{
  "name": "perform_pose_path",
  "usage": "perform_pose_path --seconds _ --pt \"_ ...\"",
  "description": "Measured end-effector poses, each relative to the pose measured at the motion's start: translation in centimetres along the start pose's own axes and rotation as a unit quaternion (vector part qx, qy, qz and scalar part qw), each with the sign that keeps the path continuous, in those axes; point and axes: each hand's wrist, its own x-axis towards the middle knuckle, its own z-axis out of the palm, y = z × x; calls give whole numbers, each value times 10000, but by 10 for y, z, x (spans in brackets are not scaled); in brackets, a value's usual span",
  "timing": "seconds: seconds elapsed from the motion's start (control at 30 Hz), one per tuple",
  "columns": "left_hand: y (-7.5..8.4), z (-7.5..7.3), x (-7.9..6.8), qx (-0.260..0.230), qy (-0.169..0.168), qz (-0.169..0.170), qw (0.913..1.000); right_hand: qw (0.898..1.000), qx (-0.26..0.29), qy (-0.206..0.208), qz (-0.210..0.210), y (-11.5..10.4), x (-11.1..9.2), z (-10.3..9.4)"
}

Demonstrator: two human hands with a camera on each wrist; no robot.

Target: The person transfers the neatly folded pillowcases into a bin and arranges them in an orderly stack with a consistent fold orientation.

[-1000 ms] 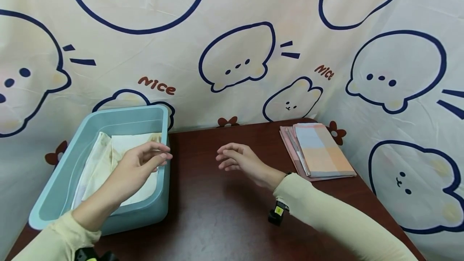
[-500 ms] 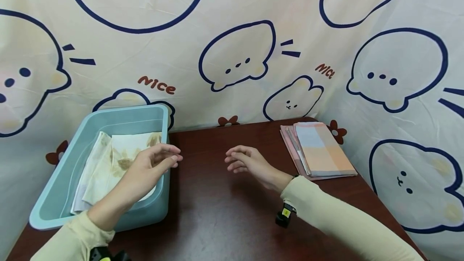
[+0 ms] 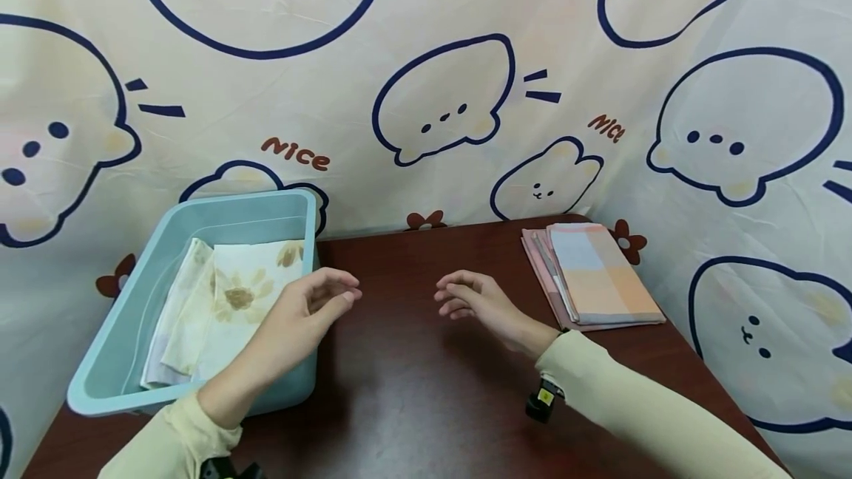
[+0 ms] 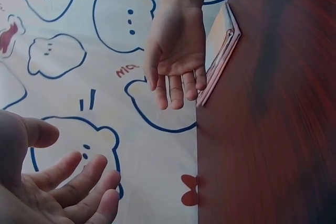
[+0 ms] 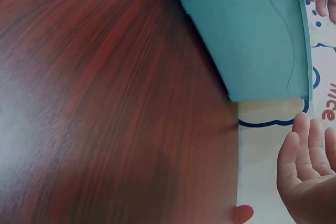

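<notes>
My left hand hovers over the near right rim of a teal plastic basin, its fingers loosely bent and holding nothing. Inside the basin lie folded pale cloths, the top one printed with brownish flowers. Above the middle of the table my right hand hangs in the air, also relaxed, with nothing in it. To its right sits a stack of folded checked cloths in pink, orange and light blue. In the left wrist view, both palms show bare, the left fingers slightly spread.
The dark reddish-brown wooden table runs back to a white curtain with navy cartoon outlines. This curtain hangs behind the table and along its right side. A black wrist camera is strapped under the right sleeve.
Both hands have drifted to the right in the head view. My left hand has moved off the cloths toward the basin's right edge, uncovering more of the flower print.
</notes>
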Motion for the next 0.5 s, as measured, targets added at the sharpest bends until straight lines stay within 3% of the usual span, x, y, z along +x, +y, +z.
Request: perform_pose_path --seconds 0.5 --pt "0 27 -5 -145 -16 59 9999 9981 -456 189 -372 24 -14 -14"
